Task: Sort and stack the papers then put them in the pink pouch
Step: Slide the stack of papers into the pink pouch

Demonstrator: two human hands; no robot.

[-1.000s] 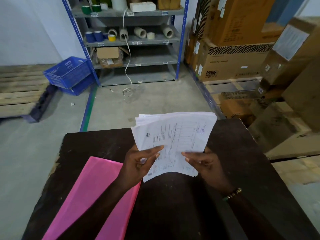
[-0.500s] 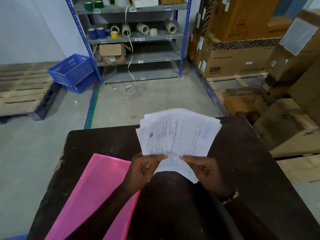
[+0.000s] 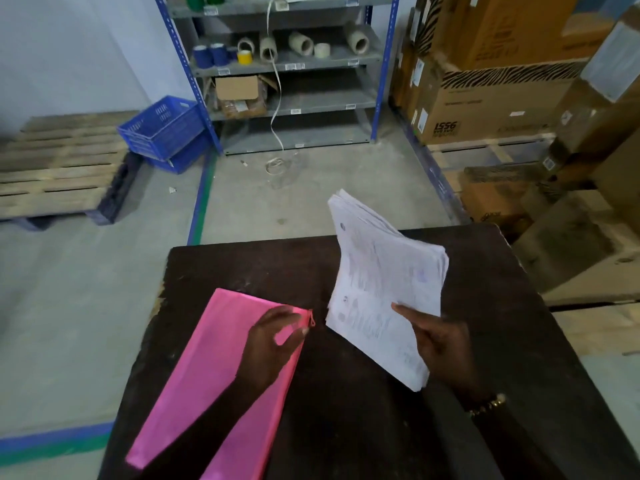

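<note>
The pink pouch [image 3: 221, 368] lies flat and slanted on the left part of the dark table [image 3: 346, 410], with its zip pull [image 3: 312, 322] at the far right corner. My left hand [image 3: 273, 344] rests on that corner, thumb and fingers curled together on the pouch's edge just short of the zip pull. My right hand [image 3: 440, 341] alone holds the stack of white printed papers [image 3: 384, 282], thumb on the top sheet. The stack is lifted and tilted above the table's right half, its far end curling upward.
Beyond the table are a concrete floor, a blue metal shelf rack [image 3: 287, 64] with tape rolls, blue crates [image 3: 162, 129] and a wooden pallet [image 3: 59, 168]. Stacked cardboard boxes [image 3: 502, 98] stand close on the right.
My left hand let go of the papers and moved left and down onto the pouch's zip corner. The right hand now holds the stack alone, turned and shifted right.
</note>
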